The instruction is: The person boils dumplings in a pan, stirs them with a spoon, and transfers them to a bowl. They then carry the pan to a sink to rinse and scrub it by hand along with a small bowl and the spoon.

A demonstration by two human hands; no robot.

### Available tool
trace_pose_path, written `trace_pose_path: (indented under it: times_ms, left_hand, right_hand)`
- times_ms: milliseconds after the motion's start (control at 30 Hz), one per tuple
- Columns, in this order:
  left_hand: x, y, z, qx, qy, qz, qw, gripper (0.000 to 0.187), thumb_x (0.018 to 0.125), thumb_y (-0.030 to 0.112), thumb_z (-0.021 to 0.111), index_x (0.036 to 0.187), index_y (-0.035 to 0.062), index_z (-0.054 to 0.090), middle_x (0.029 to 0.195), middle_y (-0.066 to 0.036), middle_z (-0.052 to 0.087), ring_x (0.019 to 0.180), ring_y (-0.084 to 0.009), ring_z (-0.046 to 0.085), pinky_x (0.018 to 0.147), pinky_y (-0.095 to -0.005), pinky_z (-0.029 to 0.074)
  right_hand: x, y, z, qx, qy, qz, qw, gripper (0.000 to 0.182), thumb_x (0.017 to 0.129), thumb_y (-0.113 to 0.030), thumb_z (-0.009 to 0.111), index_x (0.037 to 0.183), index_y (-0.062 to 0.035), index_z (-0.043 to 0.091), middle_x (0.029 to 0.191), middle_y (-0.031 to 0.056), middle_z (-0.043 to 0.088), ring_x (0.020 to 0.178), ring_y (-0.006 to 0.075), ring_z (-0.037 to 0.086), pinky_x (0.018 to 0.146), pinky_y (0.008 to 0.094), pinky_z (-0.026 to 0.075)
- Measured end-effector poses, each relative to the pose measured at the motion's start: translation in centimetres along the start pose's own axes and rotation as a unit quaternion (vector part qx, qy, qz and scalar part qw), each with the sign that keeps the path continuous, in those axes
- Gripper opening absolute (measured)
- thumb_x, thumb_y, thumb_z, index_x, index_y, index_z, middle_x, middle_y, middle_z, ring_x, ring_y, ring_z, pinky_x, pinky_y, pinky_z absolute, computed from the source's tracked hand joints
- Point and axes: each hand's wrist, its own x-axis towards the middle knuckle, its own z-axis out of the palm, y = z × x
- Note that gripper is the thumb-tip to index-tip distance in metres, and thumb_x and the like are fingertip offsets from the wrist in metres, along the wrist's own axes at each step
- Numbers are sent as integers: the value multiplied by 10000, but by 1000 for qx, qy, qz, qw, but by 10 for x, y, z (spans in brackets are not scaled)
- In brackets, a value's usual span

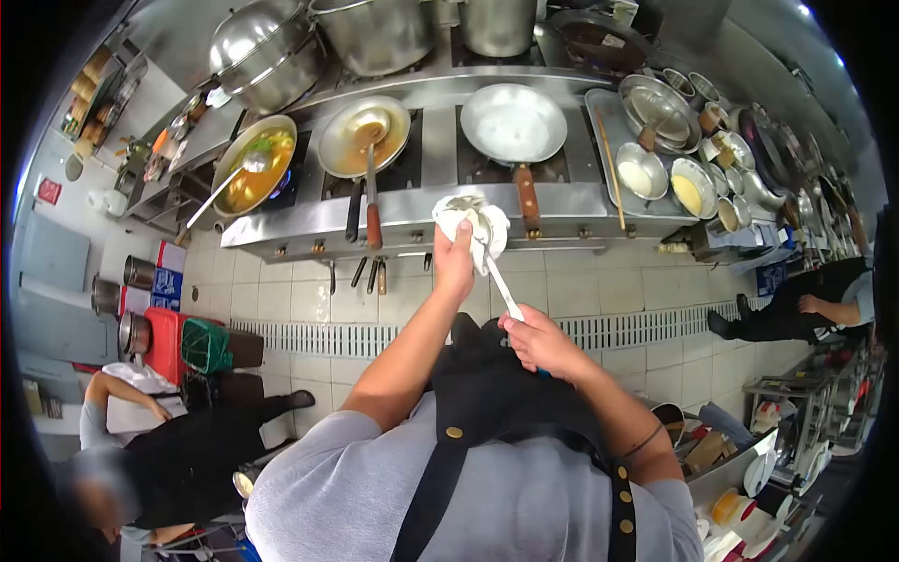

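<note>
My left hand (456,258) is closed around a bunched white cloth (496,228), thumb on top. The cloth is wrapped over the head of a long-handled utensil (504,288), so the head's shape is hidden. Lower down and to the right, my right hand (545,342) grips the utensil's pale handle. Both hands are above the floor in front of the stove. Beyond them on the stove sits a frying pan (513,122) with a wooden handle. To its left, a second pan (337,140) contains brown sauce and a ladle (372,178).
A pan of soup (253,192) with another ladle stands over a flame at left. Large steel pots (375,42) line the back. Bowls (693,187) and strainers crowd the right counter. One person (187,459) is at lower left, another (815,300) at right. A drain grate (646,332) crosses the floor.
</note>
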Motion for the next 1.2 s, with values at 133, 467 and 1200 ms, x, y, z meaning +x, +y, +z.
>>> trace_pose_path:
  times_ms: [133, 467, 1200]
  left_hand:
    - [-8, 15, -29, 294, 8, 97, 951, 270, 1014, 272, 552, 1125, 38, 625, 1011, -81, 697, 926, -180, 645, 822, -331, 505]
    - [-12, 120, -44, 489, -3, 196, 850, 389, 992, 407, 580, 1049, 38, 692, 758, -54, 714, 701, -111, 646, 672, -281, 506]
    - [-62, 53, 17, 524, -115, 223, 814, 323, 1008, 323, 516, 889, 40, 617, 804, -169, 637, 741, -353, 632, 671, -441, 495]
  right_hand:
    - [-20, 12, 9, 28, -8, 63, 998, 123, 1052, -225, 427, 1016, -116, 471, 685, -40, 364, 477, 61, 281, 414, 247, 268]
    - [-104, 48, -29, -138, -24, 126, 982, 136, 1029, -229, 461, 999, -98, 488, 657, -27, 405, 470, 83, 363, 396, 278, 309]
    - [-127, 66, 8, -143, 95, -69, 983, 211, 1028, -242, 463, 1084, -55, 544, 715, -3, 506, 598, 110, 470, 560, 292, 418]
